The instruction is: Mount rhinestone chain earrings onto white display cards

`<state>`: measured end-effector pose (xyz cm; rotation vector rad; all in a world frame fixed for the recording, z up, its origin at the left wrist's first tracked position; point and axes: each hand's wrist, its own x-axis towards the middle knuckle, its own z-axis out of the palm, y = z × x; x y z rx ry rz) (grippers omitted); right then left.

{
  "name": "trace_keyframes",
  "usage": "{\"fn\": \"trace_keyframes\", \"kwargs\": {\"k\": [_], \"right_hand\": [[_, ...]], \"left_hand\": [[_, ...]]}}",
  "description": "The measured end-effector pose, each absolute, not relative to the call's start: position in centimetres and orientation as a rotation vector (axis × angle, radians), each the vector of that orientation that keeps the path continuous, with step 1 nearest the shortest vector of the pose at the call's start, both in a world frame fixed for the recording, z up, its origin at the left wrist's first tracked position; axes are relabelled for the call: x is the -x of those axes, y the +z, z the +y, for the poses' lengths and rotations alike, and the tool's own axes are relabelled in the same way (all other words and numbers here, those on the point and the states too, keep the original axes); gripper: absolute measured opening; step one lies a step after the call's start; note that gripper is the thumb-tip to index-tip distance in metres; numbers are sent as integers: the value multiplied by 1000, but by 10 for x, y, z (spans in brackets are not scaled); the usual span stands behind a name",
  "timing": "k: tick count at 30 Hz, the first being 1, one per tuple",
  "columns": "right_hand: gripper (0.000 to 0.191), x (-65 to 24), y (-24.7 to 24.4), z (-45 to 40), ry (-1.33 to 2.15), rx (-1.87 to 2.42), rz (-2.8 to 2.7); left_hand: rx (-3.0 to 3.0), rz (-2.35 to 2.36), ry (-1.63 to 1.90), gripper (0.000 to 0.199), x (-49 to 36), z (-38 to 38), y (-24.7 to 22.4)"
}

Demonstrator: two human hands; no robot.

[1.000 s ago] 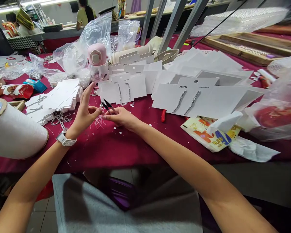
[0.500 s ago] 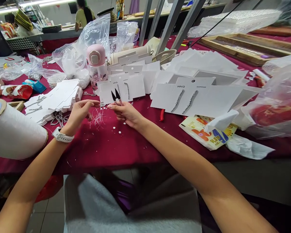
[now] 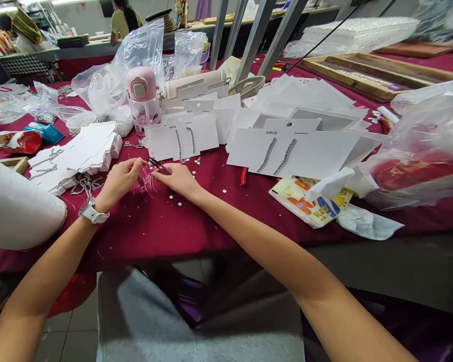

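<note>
My right hand (image 3: 178, 178) grips small thread snips (image 3: 159, 165), their dark blades pointing left at my left hand (image 3: 121, 180). The left thumb and fingers are pinched together; whatever lies between them is too small to make out. Below the blades is a loose tangle of white thread ends (image 3: 148, 184) on the maroon cloth (image 3: 196, 226). Just behind the hands stands a white earring card (image 3: 207, 138) bearing two sparkly strands. Left of my left hand lies a stack of white cards (image 3: 86, 146), with a silver rhinestone chain (image 3: 86, 184) against it.
A large white spool (image 3: 18, 206) stands at the left edge. Behind are a pink-lidded bottle (image 3: 142, 85) and plastic bags (image 3: 138, 48). To the right are another earring card (image 3: 305, 151), a tissue pack (image 3: 309, 203) and a wooden tray (image 3: 366, 75). Another person (image 3: 124, 22) sits far back.
The snips have swung from pointing up to pointing left, and my right hand has come closer to the left. My left fingers have drawn into a pinch. The whole view shifted slightly.
</note>
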<state>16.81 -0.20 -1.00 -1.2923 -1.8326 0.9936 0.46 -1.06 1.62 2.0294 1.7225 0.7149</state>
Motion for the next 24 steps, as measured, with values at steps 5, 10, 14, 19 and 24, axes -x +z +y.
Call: {"fn": "trace_keyframes", "kwargs": {"k": [5,10,14,19,24], "right_hand": [[35,-175,-6,-4,734,1399,-1980],[38,-180,-7,-4,709,1367,-2080],[40,-182,-3,-6,674,1297,-2075],[31,-193,6,-3,657,1310,-1955],[39,-210,9,6,501,1588,-1911]], "left_hand": [[-2113,1735,727,36,1,-7,12],[-2116,1717,740,42,3,-6,10],[-2144,1684,754,37,1,-9,14],[-2103,1738,795,36,-2,-14,19],[-2090,1646,1007,31,1,-11,16]]}}
